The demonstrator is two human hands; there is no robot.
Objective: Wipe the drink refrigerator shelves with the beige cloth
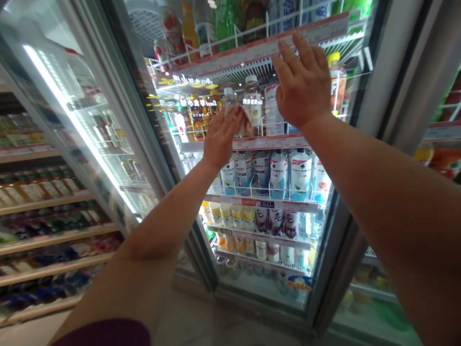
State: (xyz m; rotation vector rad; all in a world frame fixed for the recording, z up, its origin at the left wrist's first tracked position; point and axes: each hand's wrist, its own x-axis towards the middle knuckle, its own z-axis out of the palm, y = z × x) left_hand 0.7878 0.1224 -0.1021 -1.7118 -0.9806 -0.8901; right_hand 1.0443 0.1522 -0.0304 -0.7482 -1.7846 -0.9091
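My left hand [221, 137] reaches up in front of a lit drinks cooler, its fingers drawn together and pointing up to the right. A pale, blurred patch [246, 114] shows at its fingertips; I cannot tell whether it is a thing in the hand or a reflection. Beyond the fingers are a white-capped bottle [229, 98] and a darker bottle [253, 96]. My right hand [304, 79] is raised higher, fingers apart and slightly bent, holding nothing. It overlaps the upper shelf's label strip [252, 54]; whether it touches the glass is unclear. Mirrored lettering is visible across the cooler's glass [194, 103].
Lower shelves hold rows of white-labelled bottles [300, 173] and purple-labelled bottles [276, 221]. A metal door frame [355, 211] runs along the right. To the left stand another cooler's bright light strip [82, 125] and shelves of bottles [39, 182]. The floor [194, 312] is below.
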